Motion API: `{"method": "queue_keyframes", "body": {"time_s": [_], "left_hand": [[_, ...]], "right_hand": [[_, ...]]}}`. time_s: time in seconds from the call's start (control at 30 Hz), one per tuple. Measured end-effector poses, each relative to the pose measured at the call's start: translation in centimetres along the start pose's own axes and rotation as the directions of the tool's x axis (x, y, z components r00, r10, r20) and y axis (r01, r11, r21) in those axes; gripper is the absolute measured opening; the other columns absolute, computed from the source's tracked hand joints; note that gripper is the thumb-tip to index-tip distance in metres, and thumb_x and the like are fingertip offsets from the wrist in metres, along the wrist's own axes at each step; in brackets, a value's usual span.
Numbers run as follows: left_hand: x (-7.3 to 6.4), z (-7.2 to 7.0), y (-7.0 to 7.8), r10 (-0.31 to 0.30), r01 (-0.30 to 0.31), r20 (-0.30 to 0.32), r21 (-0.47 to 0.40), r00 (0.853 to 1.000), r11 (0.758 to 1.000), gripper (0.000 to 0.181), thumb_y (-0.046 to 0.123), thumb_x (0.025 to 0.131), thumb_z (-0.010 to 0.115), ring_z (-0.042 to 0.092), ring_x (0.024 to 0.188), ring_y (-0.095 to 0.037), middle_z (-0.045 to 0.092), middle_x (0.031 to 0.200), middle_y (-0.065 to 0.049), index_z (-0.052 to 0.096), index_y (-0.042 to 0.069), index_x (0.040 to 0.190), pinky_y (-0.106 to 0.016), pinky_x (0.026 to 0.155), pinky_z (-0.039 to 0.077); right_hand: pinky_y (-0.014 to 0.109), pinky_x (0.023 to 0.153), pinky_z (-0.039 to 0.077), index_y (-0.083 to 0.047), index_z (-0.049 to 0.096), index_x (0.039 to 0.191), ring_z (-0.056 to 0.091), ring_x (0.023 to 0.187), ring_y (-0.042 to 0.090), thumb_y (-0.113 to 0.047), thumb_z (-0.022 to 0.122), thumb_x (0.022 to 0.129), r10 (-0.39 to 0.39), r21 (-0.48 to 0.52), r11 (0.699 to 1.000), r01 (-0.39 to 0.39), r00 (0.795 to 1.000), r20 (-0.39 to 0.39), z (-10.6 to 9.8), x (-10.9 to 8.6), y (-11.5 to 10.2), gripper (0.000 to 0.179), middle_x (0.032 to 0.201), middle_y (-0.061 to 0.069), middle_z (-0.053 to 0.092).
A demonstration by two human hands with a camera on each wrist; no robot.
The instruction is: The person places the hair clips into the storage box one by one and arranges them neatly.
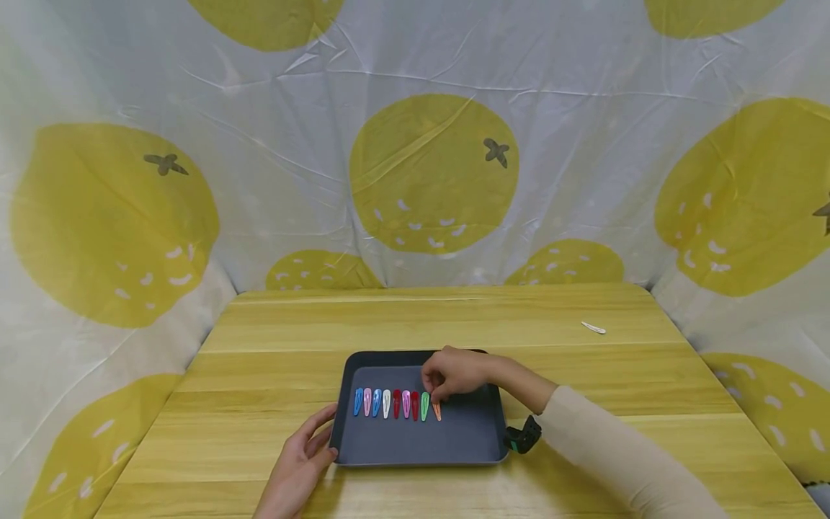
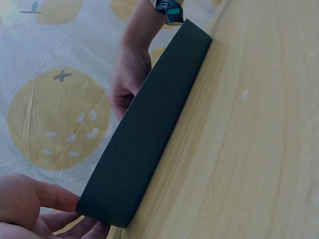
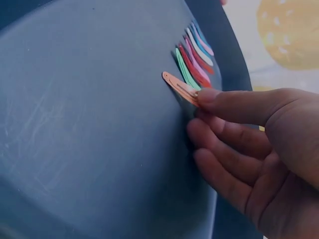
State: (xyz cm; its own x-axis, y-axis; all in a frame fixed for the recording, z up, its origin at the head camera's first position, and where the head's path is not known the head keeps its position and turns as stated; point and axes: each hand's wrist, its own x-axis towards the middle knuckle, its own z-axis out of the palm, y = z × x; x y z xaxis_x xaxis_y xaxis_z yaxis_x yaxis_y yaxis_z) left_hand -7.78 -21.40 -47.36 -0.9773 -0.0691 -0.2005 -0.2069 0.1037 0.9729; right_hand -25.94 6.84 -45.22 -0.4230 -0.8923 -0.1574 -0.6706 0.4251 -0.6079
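A dark grey tray (image 1: 421,443) lies on the wooden table, bearing a row of snap hair clips. The row runs from blue at the left through pink, white and red to a green clip (image 1: 424,406). At its right end, my right hand (image 1: 457,371) pinches an orange hair clip (image 3: 180,89) between thumb and fingertips, its narrow tip pointing toward the near side, just beside the green one. My left hand (image 1: 300,454) grips the tray's left side near the front corner, thumb on the near side and fingers along the wall (image 2: 134,144).
A white hair clip (image 1: 593,328) lies alone on the table (image 1: 279,324), beyond the tray to the right. A black wrist device (image 1: 522,435) is on the right forearm, close to the tray's right edge. A lemon-printed curtain (image 1: 434,58) hangs around the table's back and sides.
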Motion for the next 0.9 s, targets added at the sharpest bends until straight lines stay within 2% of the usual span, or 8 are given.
{"method": "queue_keyframes", "body": {"time_s": [0.17, 0.47, 0.73, 0.9], "left_hand": [[0.01, -0.07, -0.13, 0.011, -0.011, 0.006, 0.003, 1.000, 1.000, 0.066, -0.020, 0.091, 0.049, 0.039, 0.143, -0.047, 0.036, 0.159, -0.026, 0.040, -0.004, 0.154, -0.040, 0.102, 0.052], [0.09, -0.29, -0.22, 0.028, -0.027, 0.013, -0.003, 1.000, 1.000, 0.066, -0.021, 0.092, 0.048, 0.037, 0.144, -0.048, 0.034, 0.160, -0.027, 0.037, -0.005, 0.155, -0.042, 0.103, 0.051], [0.04, -0.20, -0.11, 0.011, -0.011, 0.010, -0.011, 1.000, 1.000, 0.066, -0.021, 0.092, 0.048, 0.038, 0.144, -0.046, 0.035, 0.160, -0.026, 0.039, -0.004, 0.155, -0.037, 0.101, 0.052], [-0.08, -0.16, 0.09, 0.001, -0.001, 0.012, -0.011, 1.000, 1.000, 0.066, -0.021, 0.091, 0.048, 0.038, 0.144, -0.046, 0.035, 0.160, -0.025, 0.040, -0.003, 0.154, -0.039, 0.102, 0.052]], "right_hand": [[0.020, 0.061, 0.046, -0.016, 0.065, 0.084, 0.053, 0.064, 0.003, -0.011, 0.080, 0.092, -0.004, -0.076, 0.997, 0.004, 1.000, -0.003, 0.14, 0.18, 0.02, 0.018, 0.073, -0.013, 0.058], [0.019, 0.059, 0.042, -0.015, 0.064, 0.082, 0.050, 0.062, 0.002, -0.012, 0.081, 0.091, -0.035, -0.127, 0.991, 0.037, 0.999, 0.014, 0.19, 0.45, 0.09, 0.019, 0.070, -0.013, 0.055], [0.019, 0.059, 0.042, -0.017, 0.064, 0.082, 0.050, 0.061, 0.003, -0.013, 0.081, 0.091, 0.004, -0.134, 0.991, 0.000, 1.000, 0.027, 0.17, 0.64, -0.29, 0.020, 0.070, -0.013, 0.055], [0.020, 0.059, 0.043, -0.017, 0.065, 0.082, 0.050, 0.062, 0.004, -0.014, 0.082, 0.091, 0.036, -0.132, 0.991, -0.030, 0.999, 0.038, -0.07, 0.66, -0.52, 0.019, 0.070, -0.012, 0.056]]}}
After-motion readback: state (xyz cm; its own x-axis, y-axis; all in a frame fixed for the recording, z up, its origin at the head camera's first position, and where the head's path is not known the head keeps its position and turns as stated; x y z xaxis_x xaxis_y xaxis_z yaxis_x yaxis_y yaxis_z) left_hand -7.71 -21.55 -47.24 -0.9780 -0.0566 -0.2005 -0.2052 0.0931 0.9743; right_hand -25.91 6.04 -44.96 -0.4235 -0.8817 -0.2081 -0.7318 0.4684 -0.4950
